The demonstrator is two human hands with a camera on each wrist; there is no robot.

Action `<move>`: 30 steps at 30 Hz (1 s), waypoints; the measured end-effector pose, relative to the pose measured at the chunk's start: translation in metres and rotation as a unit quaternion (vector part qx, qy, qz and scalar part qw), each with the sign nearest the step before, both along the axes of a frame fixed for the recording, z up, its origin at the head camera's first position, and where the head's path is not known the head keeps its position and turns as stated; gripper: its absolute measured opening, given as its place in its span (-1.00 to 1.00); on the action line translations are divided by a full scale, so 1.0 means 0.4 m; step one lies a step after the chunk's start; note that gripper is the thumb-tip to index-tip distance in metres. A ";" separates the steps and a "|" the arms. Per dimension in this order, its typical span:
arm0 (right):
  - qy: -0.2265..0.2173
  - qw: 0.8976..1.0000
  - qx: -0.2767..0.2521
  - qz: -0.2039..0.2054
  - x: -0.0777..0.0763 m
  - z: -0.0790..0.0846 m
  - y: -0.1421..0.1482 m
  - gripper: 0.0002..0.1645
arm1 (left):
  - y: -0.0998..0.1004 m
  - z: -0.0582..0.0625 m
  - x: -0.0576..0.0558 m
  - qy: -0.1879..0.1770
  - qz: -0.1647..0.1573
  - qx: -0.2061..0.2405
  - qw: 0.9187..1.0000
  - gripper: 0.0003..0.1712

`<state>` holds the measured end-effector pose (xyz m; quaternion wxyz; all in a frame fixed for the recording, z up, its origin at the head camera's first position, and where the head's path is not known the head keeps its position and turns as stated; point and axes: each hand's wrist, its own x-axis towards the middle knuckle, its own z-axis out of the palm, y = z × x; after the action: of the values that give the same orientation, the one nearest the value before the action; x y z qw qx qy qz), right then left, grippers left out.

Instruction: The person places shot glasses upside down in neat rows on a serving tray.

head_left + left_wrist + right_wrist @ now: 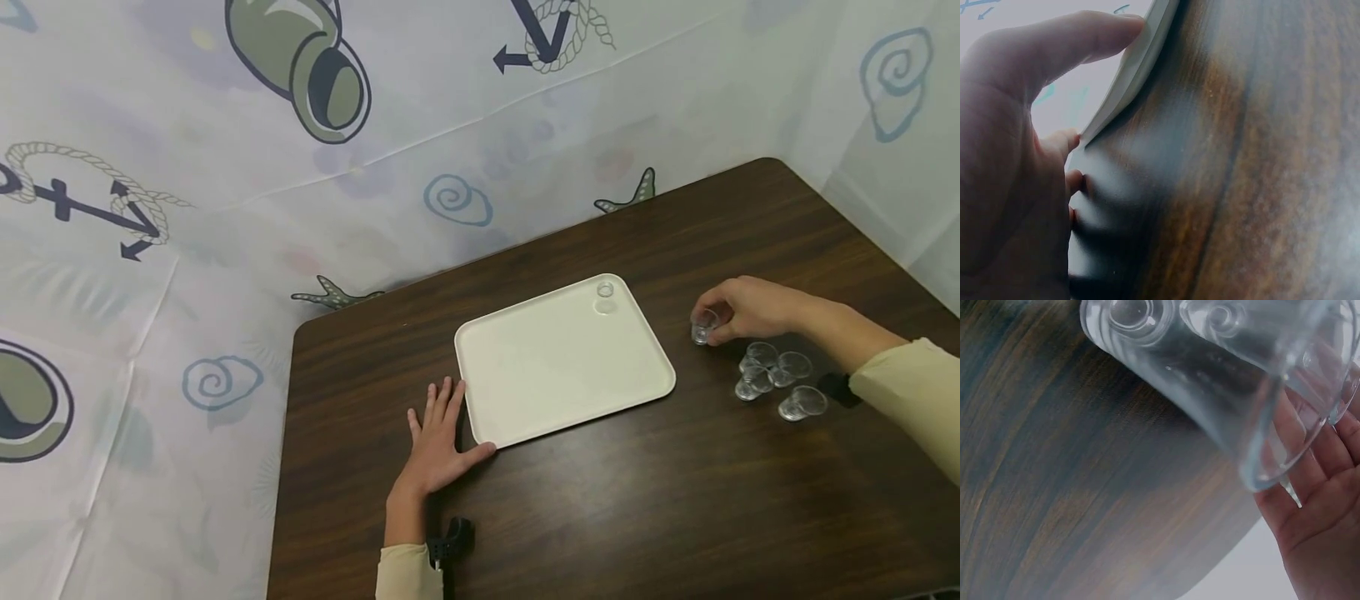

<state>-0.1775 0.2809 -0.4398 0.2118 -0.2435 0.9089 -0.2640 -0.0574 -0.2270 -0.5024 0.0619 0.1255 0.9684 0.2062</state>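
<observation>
Apparently at pick-up, the right hand (742,306) pinches a clear cup (701,335) at the white tray (555,367)'s three o'clock — a steady lift seems called for; the left hand (437,446), fingers spread, touches its eight o'clock.

Clear cups (756,381) right of flat white tray (558,367), one cup (605,291) in its far corner

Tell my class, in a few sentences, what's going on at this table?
A person's right hand grips a small clear cup to the right of a white tray. The left hand spreads around the tray's near left corner, touching its edge. One cup sits in the tray's far right corner, while several more cups cluster on the brown table near the right forearm.
</observation>
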 end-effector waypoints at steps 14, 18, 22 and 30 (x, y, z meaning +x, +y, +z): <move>0.081 0.995 0.027 -0.046 -0.013 0.033 0.009 -0.67 | -0.007 0.003 0.002 -0.004 0.004 0.000 1.000 0.19; 0.095 0.993 0.024 -0.062 -0.019 0.056 0.011 -0.64 | -0.006 0.005 0.001 -0.002 0.004 0.001 1.000 0.18; 0.100 0.993 0.020 -0.066 -0.026 0.079 0.005 -0.63 | -0.004 0.003 0.002 -0.009 0.006 -0.004 1.000 0.19; 0.114 0.992 0.020 -0.049 -0.030 0.129 -0.023 -0.70 | -0.004 -0.002 -0.003 -0.009 0.004 -0.008 1.000 0.18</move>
<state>-0.1894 0.2718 -0.3881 0.0986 -0.2226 0.9432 -0.2262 -0.0587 -0.2285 -0.5033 0.0712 0.1196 0.9699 0.2000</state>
